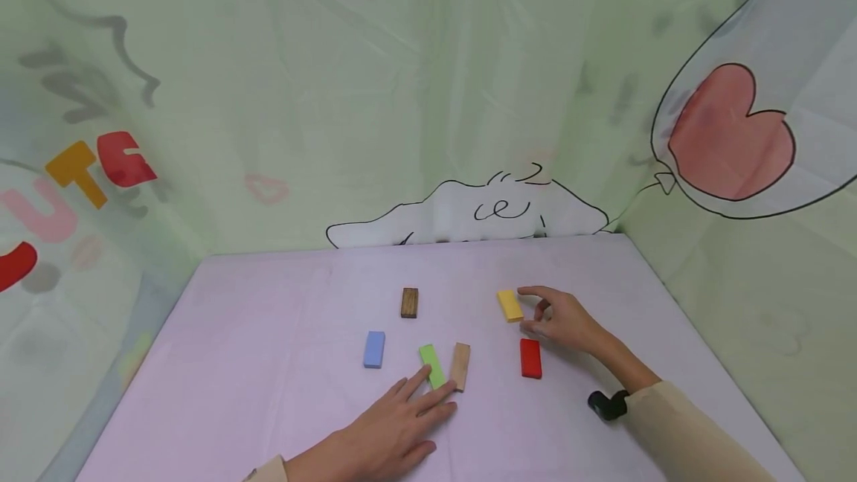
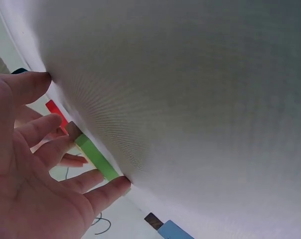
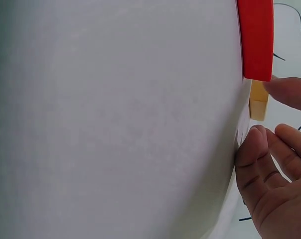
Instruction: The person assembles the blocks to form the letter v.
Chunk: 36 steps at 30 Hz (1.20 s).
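In the head view my left hand [image 1: 388,430] lies palm down with fingers spread at the front middle of the table. Its fingertips reach the near ends of a green block [image 1: 431,364] and a light wooden block [image 1: 460,363]; whether they press on them I cannot tell. My right hand [image 1: 565,322] is beside a yellow block [image 1: 510,306], thumb and index finger apart at its right side, the other fingers bent inward. Nothing is gripped there. A red block [image 1: 531,359] lies just below that hand. The right wrist view shows the thumb and fingers near the yellow block [image 3: 259,102].
A blue block [image 1: 374,349] lies left of the green one, and a dark brown block [image 1: 410,303] farther back. The pale pink tabletop [image 1: 268,363] is bordered by printed curtains [image 1: 348,95] behind and at both sides. A black device [image 1: 608,405] sits at the right sleeve.
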Each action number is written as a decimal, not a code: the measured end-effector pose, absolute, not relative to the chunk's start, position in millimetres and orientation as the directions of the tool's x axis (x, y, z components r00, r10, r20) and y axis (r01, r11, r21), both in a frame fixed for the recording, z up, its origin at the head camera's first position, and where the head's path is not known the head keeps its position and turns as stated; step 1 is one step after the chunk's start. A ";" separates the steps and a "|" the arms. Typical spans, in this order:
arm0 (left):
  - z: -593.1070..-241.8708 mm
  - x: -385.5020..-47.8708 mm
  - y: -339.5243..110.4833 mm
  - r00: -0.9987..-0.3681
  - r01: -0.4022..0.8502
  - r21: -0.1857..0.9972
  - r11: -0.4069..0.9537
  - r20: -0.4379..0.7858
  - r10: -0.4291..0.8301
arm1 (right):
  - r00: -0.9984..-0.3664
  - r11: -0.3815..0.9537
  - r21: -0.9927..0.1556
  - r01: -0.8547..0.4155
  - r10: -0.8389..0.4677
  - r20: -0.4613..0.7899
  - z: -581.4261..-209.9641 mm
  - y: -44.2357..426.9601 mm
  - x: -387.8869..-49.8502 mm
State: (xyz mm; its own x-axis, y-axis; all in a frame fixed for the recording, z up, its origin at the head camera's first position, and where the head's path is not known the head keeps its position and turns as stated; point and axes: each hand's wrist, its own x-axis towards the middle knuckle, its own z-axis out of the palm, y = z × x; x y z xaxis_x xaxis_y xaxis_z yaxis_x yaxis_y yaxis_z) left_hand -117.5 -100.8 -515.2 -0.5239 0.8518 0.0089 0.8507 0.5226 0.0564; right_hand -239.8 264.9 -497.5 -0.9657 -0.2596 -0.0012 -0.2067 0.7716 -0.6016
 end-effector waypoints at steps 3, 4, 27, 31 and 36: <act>-514.6 -116.8 -101.5 -0.519 0.855 0.033 0.518 0.018 0.855 | -0.966 0.772 -0.605 -0.196 -0.260 -0.019 -498.7 264.8 -241.9; -514.3 -116.5 -101.8 -0.518 0.855 0.026 0.517 0.020 0.855 | -0.965 0.771 -0.607 -0.193 -0.261 -0.024 -498.6 264.6 -242.6; -518.9 -116.3 -102.0 -0.508 0.861 0.006 0.508 0.010 0.861 | -0.936 0.770 -0.573 -0.281 -0.352 -0.014 -500.9 263.4 -252.5; -516.6 -115.9 -101.3 -0.512 0.859 0.011 0.512 0.007 0.859 | -0.932 0.760 -0.580 -0.294 -0.363 -0.004 -502.4 264.8 -256.5; -512.5 -115.3 -101.0 -0.513 0.858 0.003 0.513 0.005 0.858 | -0.929 0.752 -0.586 -0.303 -0.371 0.005 -503.9 266.0 -259.5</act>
